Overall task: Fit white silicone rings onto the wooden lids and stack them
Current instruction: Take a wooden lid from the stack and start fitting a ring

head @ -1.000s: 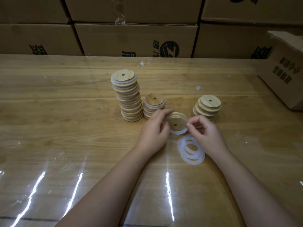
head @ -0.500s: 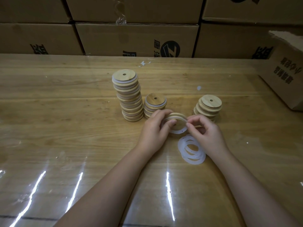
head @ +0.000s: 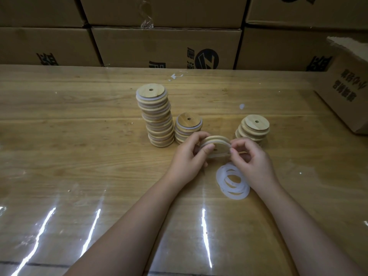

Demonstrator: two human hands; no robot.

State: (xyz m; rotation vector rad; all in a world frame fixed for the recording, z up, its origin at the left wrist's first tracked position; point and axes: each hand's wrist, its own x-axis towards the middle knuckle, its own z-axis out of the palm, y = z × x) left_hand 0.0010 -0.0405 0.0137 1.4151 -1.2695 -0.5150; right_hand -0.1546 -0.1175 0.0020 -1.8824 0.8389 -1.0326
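Tall stack (head: 157,116): wooden lids with white rims between them, standing on the surface (head: 79,156) left of and beyond the held lid (head: 216,143); it leans slightly, and its top lid shows a small centre hole.

Short stack (head: 188,128): a few ringed lids, just left of and behind the held lid, beside the tall stack.

Left hand (head: 187,160): curled round the left edge of the held lid, fingers behind the rim, thumb (head: 209,148) pressed on the near face.

Held lid: a round wooden disc lifted off the surface between both hands, tilted so that its flat face turns toward the camera.

White ring (head: 219,155): a thin pale band along the lower edge of the held lid; how far round it sits cannot be told.

Right hand (head: 253,162): thumb and forefinger pinched together at the right edge of the held lid, fingertips (head: 232,149) on the rim; the other fingers curl loosely.

Loose rings (head: 233,182): a small overlapping pile lying flat, nearer the camera than the held lid, partly under the right hand.

Right stack (head: 253,130): plain wooden lids, right of and behind the held lid.

Open carton (head: 348,90): far right of the held lid, at the edge of the surface.

Cardboard boxes (head: 165,46): a printed wall of them well behind the held lid.
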